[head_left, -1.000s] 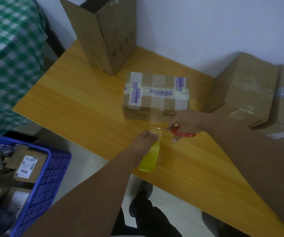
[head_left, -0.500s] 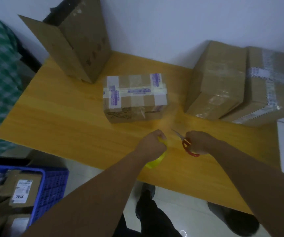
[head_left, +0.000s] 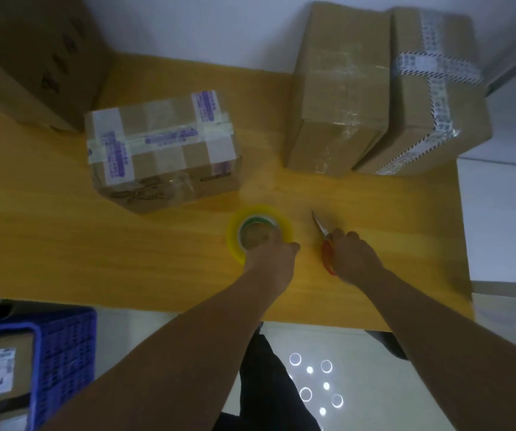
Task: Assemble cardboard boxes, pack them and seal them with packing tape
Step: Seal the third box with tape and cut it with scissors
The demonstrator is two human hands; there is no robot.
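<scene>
Just in front of the sealed box [head_left: 160, 150], my left hand [head_left: 269, 262] grips the tape roll [head_left: 233, 234] flat on the worktop [head_left: 63, 244] and my right hand [head_left: 354, 258] holds the scissors [head_left: 327, 259], seemingly parking both tools.

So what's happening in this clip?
A person is sealing boxes at a wooden table. The left hand holds a yellow tape roll lying flat on the table, and the right hand grips red-handled scissors. A taped box sits just beyond them, with two sealed boxes further right.
</scene>
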